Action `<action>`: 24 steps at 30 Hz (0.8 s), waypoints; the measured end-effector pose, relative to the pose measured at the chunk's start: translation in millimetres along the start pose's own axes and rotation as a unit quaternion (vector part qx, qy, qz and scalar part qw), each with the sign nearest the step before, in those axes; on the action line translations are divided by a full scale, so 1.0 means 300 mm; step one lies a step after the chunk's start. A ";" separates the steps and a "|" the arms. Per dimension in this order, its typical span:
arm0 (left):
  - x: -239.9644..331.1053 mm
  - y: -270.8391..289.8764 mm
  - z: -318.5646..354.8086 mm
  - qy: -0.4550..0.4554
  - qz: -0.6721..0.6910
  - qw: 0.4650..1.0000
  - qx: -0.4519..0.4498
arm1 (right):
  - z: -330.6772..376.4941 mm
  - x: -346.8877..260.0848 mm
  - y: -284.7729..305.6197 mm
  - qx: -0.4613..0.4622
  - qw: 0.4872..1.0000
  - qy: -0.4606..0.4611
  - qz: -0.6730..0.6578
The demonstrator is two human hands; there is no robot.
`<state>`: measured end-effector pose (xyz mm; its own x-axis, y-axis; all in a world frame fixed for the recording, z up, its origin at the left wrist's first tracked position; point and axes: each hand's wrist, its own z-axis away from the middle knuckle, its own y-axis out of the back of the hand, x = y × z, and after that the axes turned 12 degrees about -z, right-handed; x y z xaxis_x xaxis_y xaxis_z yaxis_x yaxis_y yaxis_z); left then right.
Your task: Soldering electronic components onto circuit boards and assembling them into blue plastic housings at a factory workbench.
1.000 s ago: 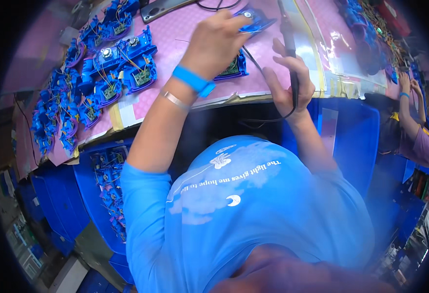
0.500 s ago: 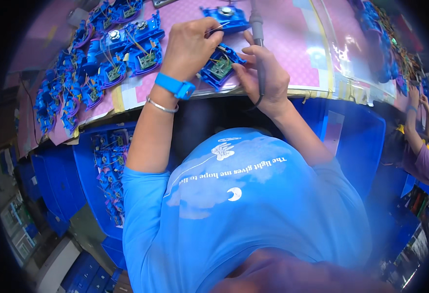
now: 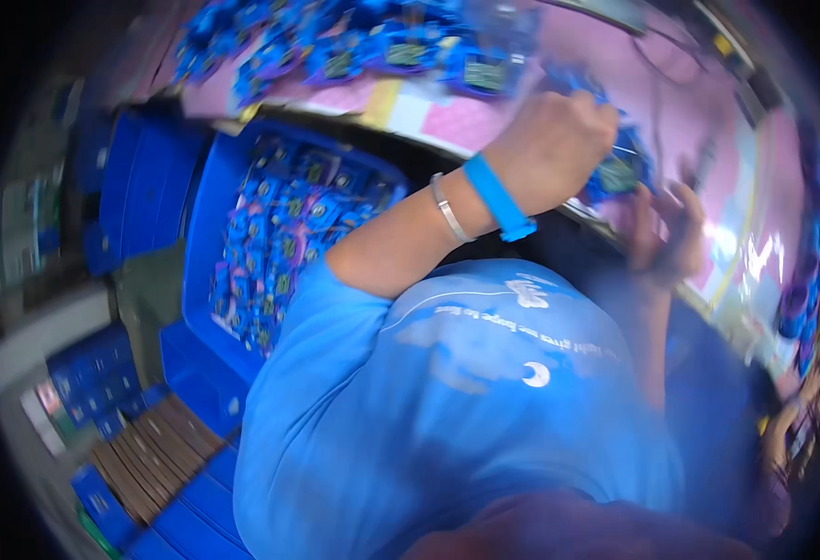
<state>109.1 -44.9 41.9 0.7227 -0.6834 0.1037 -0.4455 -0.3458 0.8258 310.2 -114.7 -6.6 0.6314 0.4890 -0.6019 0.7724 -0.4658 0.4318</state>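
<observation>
My left hand point(image 3: 554, 145), with a blue wristband and a thin silver bracelet on the wrist, is closed around a small blue board with a green circuit point(image 3: 615, 173) at the edge of the pink mat point(image 3: 699, 103). My right hand point(image 3: 671, 233) sits just right of it, blurred, gripping a dark pen-like tool point(image 3: 699, 173) whose tip points at the board. Several more blue boards point(image 3: 400, 51) lie in rows on the mat at the far left.
A blue bin point(image 3: 279, 233) full of similar blue boards stands below the table edge on my left. More blue bins point(image 3: 120, 187) and stacked blue trays point(image 3: 102, 373) are further left and lower. Another person's arm point(image 3: 792, 420) shows at the right rim.
The view has swung left and tilted, with motion blur. Both hands still hold the board and the tool together, now seen at the upper right; the bin of boards has come into view.
</observation>
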 end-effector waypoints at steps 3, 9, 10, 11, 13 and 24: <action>-0.038 -0.056 0.023 0.033 0.067 0.997 -0.016 | 0.007 0.026 0.036 0.024 0.998 -0.050 -0.033; -0.028 -0.083 0.040 0.056 0.199 0.978 -0.039 | 0.059 0.042 0.044 0.003 0.994 -0.046 -0.095; -0.037 -0.083 0.057 0.064 0.215 0.974 -0.017 | 0.083 0.057 0.041 0.004 0.994 -0.064 -0.086; -0.060 -0.055 0.087 0.102 0.223 0.968 -0.050 | 0.045 0.023 -0.001 -0.012 0.997 -0.003 -0.074; -0.042 0.008 0.107 0.229 0.333 0.914 -0.022 | 0.070 0.015 -0.009 0.006 0.992 -0.082 -0.099; -0.044 0.102 0.124 0.258 0.581 0.769 0.058 | -0.004 -0.014 -0.003 0.021 0.994 0.093 -0.059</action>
<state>66.3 -70.4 45.3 -0.0998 -0.2381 0.9661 -0.9719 0.2313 -0.0434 306.8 -115.4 -3.5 0.5411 0.6676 -0.5114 0.8409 -0.4249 0.3350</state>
